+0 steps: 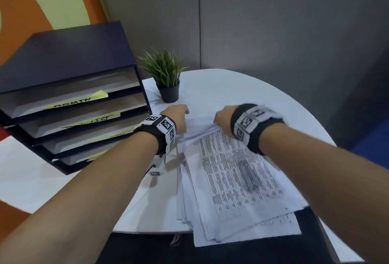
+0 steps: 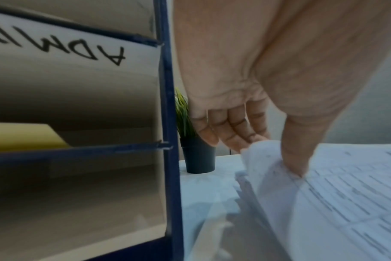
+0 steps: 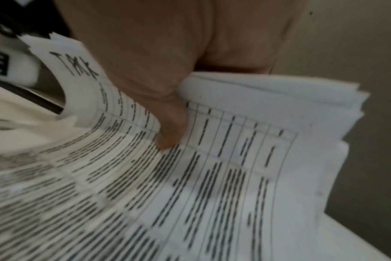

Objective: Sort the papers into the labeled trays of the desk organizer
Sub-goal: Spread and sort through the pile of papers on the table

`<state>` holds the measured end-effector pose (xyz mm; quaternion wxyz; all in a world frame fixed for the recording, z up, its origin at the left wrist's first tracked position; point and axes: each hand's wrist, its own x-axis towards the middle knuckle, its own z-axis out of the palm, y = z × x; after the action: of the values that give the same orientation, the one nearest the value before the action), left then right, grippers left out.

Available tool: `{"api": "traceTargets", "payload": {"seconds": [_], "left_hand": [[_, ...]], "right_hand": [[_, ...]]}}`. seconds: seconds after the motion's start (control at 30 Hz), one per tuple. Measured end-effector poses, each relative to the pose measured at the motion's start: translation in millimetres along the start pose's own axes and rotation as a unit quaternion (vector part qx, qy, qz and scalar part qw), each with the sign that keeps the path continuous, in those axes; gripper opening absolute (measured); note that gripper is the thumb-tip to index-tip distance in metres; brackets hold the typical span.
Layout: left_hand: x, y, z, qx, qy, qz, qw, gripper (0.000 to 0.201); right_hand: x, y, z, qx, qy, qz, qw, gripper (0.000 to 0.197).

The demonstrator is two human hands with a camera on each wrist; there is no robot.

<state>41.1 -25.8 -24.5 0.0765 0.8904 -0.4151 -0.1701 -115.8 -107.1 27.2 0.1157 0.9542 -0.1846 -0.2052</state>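
Observation:
A loose stack of printed papers lies on the white round table, its near end hanging over the table edge. Both hands are at the far end of the stack. My left hand pinches the far left corner, thumb on top and fingers behind the lifted edge. My right hand grips the far right part, thumb pressing the top table-printed sheet; its fingers are hidden under the bent-up sheets. The dark blue desk organizer stands to the left, with a yellow ADMIN label on its top tray.
A small green plant in a black pot stands just beyond my left hand, beside the organizer's right wall. Lower trays carry further yellow labels. Grey partition walls close the back. A blue seat is at right.

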Motion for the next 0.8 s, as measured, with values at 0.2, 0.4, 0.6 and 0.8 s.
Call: {"api": "traceTargets", "payload": {"seconds": [0.2, 0.4, 0.6, 0.8], "left_hand": [[-7.0, -9.9, 4.9, -0.031, 0.059, 0.042, 0.997, 0.01], [-19.6, -10.9, 5.9, -0.152, 0.022, 0.109, 0.982, 0.018], [-37.1, -9.8, -5.2, -0.283, -0.166, 0.126, 0.936, 0.011], [-12.2, -15.7, -3.3, -0.142, 0.053, 0.033, 0.988, 0.029]], "right_hand": [[6.8, -16.7, 42.0, 0.061, 0.022, 0.022, 0.998, 0.032], [3.5, -19.9, 71.2, 0.121, 0.22, 0.051, 0.967, 0.041], [3.9, -8.5, 71.8, 0.06, 0.217, -0.018, 0.974, 0.041], [-5.4, -18.2, 65.8, 0.081, 0.125, -0.008, 0.989, 0.027]]}}
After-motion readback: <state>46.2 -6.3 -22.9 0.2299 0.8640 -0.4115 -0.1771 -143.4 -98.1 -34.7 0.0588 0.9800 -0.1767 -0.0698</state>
